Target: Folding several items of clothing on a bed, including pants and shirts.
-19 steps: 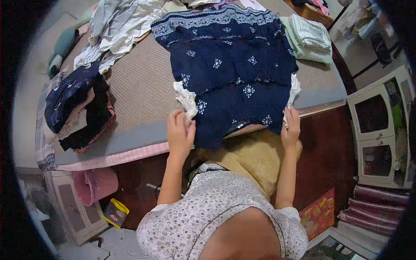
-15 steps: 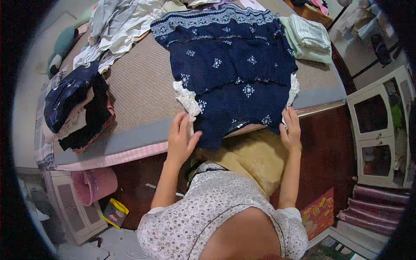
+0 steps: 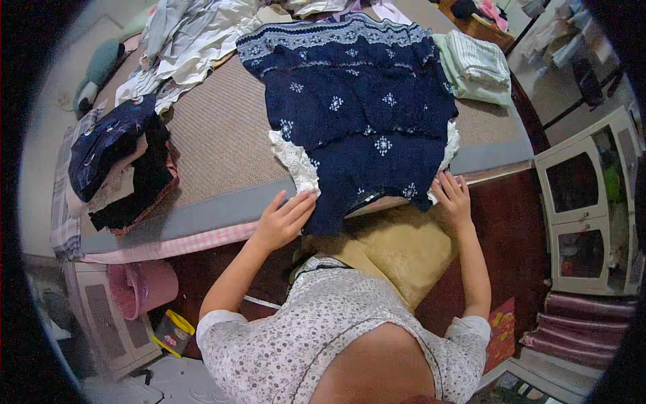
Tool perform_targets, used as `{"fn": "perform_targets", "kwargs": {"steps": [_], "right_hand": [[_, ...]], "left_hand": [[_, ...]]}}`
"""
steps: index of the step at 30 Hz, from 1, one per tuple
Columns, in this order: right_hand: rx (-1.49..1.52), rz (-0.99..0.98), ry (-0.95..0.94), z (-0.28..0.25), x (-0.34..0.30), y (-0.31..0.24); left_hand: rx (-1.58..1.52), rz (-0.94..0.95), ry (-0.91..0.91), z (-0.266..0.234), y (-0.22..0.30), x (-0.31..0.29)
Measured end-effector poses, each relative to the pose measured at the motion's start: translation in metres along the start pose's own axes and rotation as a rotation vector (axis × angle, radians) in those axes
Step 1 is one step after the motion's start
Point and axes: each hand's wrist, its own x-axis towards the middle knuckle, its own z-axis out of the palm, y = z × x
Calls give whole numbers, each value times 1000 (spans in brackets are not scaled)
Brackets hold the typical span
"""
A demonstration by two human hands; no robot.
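Observation:
A dark blue garment (image 3: 356, 114) with small white flower prints and white lace trim lies spread on a woven mat on the bed (image 3: 222, 148). Its lower end hangs over the bed's front edge. My left hand (image 3: 282, 219) rests flat at the garment's lower left corner, fingers spread, touching the lace. My right hand (image 3: 453, 195) presses the lower right corner by the bed edge, fingers apart. Neither hand clearly grips the cloth.
A pile of dark folded clothes (image 3: 121, 161) lies at the left of the bed. Light crumpled clothes (image 3: 188, 47) heap at the back left. Folded green and striped cloth (image 3: 478, 67) sits at the back right. A white cabinet (image 3: 585, 209) stands right, a pink basin (image 3: 141, 286) below left.
Both hands have shifted slightly at the garment's lower edge; the left hand has flattened out beside the lace. The garment lies much as before.

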Motion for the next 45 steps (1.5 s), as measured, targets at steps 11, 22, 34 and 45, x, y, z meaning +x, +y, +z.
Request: {"fn": "perform_targets", "kwargs": {"steps": [11, 22, 34, 45], "right_hand": [[367, -87, -113, -35, 13, 9], [1438, -450, -948, -185, 68, -15], [1586, -505, -990, -174, 85, -1], [1746, -756, -1125, -153, 76, -14]], "left_hand": [[-470, -32, -255, -56, -13, 6], [-1538, 298, -770, -177, -64, 19], [-1497, 428, -537, -184, -82, 37], [-1469, 381, -771, -179, -79, 11]]}}
